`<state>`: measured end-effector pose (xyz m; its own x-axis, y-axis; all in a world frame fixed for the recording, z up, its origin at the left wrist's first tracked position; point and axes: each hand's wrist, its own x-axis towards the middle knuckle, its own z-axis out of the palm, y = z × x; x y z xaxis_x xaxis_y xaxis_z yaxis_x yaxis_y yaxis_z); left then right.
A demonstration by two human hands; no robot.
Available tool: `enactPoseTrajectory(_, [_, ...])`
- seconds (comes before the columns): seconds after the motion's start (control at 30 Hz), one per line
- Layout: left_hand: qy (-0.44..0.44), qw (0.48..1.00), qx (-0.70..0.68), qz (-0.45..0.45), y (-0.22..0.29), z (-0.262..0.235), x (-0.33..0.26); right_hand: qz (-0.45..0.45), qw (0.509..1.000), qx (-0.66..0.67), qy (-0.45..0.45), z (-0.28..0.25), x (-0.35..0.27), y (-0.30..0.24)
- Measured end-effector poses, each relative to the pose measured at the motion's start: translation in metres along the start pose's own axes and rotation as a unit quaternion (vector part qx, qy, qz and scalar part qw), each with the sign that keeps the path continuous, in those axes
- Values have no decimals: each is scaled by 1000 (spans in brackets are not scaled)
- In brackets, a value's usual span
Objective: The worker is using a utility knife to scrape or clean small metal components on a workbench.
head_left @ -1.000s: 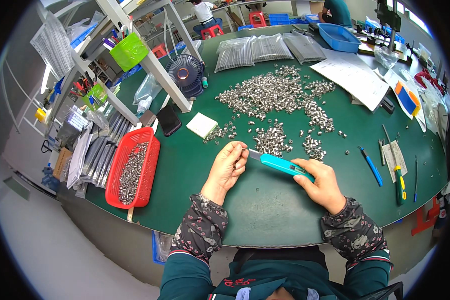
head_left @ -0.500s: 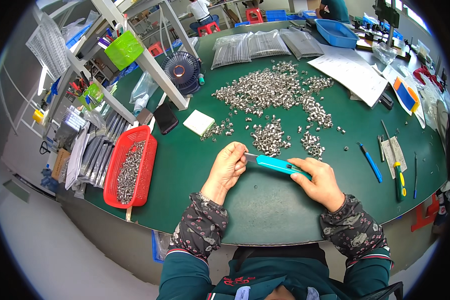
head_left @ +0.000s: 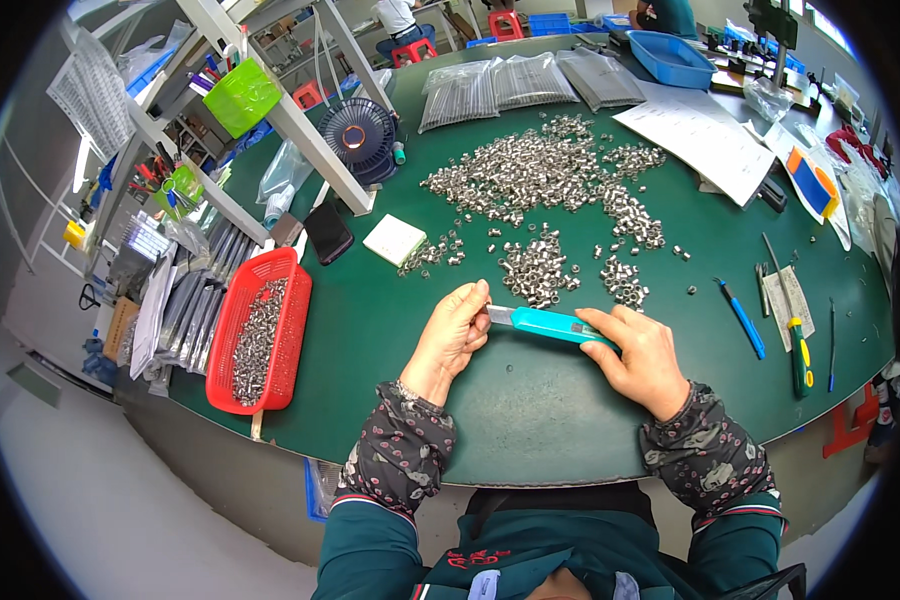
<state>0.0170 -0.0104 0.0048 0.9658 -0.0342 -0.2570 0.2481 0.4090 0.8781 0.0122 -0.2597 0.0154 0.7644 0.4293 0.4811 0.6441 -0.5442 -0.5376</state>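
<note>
Head view shows the right hand (head_left: 632,352) with its grip wrapped round a teal utility knife (head_left: 550,324), held above the tabletop (head_left: 550,430) between both hands, its blade (head_left: 500,315) directed at the left hand (head_left: 452,332). The left grip is curled at the blade's tip; whether it pinches a small part, I cannot tell. A slip or too hard a push could cut those fingertips, the likeliest harm. Sideways pressure might snap the blade, and a jerk forward could scatter the nearby metal rings (head_left: 535,265).
</note>
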Motion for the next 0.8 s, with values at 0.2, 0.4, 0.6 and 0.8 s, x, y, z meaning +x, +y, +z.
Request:
enactPoseTrajectory(0.2, [-11,999,30,-28,4,-4,0,-15,1000,-13,1,-1,0,0])
enactPoseTrajectory(0.4, [-44,996,53,-61,8,-9,1,-41,999,-34,8,-5,2,-1])
enactPoseTrajectory(0.6, [-79,989,80,-97,12,-12,-1,-82,995,-59,18,-9,4,-1])
enactPoseTrajectory(0.8, [-95,982,108,-119,15,-11,-2,-139,984,-107,37,-13,7,0])
